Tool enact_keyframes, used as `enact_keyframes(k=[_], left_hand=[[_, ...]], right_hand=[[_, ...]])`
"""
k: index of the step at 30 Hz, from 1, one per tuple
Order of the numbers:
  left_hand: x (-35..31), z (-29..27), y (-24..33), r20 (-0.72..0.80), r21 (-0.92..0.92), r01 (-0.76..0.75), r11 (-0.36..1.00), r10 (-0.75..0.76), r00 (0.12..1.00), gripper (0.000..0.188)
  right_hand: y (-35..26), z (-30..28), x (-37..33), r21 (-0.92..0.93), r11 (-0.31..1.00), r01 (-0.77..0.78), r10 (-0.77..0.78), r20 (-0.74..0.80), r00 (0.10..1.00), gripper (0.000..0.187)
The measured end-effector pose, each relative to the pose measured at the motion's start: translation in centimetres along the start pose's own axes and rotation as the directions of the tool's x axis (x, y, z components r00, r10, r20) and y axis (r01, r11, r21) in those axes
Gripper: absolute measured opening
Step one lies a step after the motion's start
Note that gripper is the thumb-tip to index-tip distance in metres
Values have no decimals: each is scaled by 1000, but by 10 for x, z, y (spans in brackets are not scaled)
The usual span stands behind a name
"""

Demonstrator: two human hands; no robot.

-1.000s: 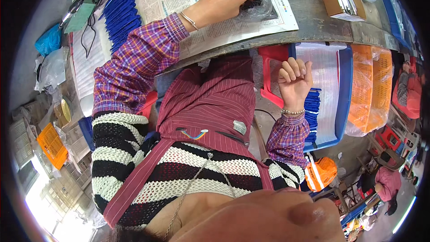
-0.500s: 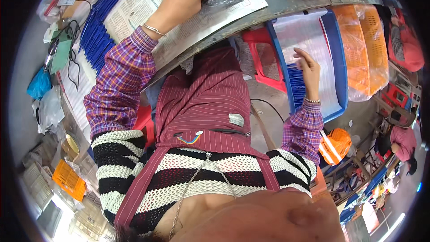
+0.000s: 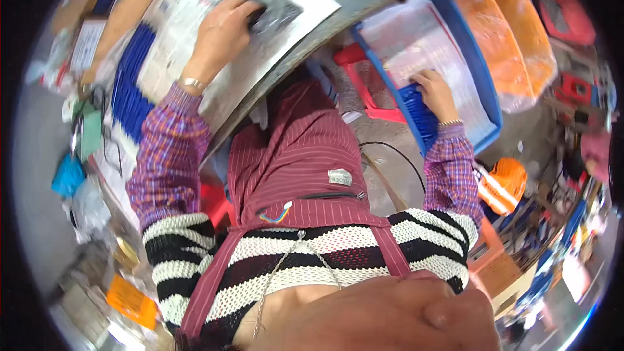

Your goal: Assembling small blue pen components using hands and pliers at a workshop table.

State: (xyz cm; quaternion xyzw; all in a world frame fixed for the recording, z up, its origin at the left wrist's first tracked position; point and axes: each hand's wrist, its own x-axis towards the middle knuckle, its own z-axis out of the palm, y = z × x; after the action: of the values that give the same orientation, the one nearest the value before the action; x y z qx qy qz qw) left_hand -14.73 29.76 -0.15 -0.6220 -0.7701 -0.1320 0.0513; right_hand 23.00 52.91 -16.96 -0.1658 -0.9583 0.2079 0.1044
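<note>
My left hand [image 3: 224,36] bends its fingers over small dark pieces in a clear plastic bag [image 3: 278,18]. The bag lies on a sheet of newspaper [image 3: 185,42] on the table. What the fingertips grip there is hidden. To the right, my right hand [image 3: 437,96] reaches into a blue tray [image 3: 463,32]. Its curled fingers touch the far end of a row of slim blue sticks [image 3: 416,114] on a pale plastic lining; motion smears whatever they hold. More slim blue sticks [image 3: 133,81] lie bundled on the table, left of the newspaper.
Orange plastic-wrapped crates [image 3: 494,32] stand right of the tray. A red stool [image 3: 364,84] is between the table edge and the tray. Cables [image 3: 110,136], a blue bag [image 3: 68,175] and clear bags lie at far left. Behind at right hangs an orange-and-white bundle [image 3: 507,185].
My right hand has lowered from above the tray onto the blue sticks, its fingers curling in. My left hand stays at the plastic bag. The whole view has shifted, with blur.
</note>
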Motion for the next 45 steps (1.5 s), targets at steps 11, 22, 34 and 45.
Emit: enact_keyframes(k=[11,22,34,45], left_hand=[[-4,12,-21,124,-113,-112,987,126,984,34],[-3,43,-57,297,-196,104,975,-42,954,24],[1,54,-61,182,-132,-30,991,54,982,25],[-1,47,-50,256,-200,99,975,-46,966,28]], right_hand=[[-25,2,0,289,955,-62,102,-125,987,18],[-103,-57,-17,396,913,-102,152,-98,983,24],[-117,-46,-28,418,876,-240,262,5,965,20],[-118,-48,-26,452,838,-307,314,62,948,22]])
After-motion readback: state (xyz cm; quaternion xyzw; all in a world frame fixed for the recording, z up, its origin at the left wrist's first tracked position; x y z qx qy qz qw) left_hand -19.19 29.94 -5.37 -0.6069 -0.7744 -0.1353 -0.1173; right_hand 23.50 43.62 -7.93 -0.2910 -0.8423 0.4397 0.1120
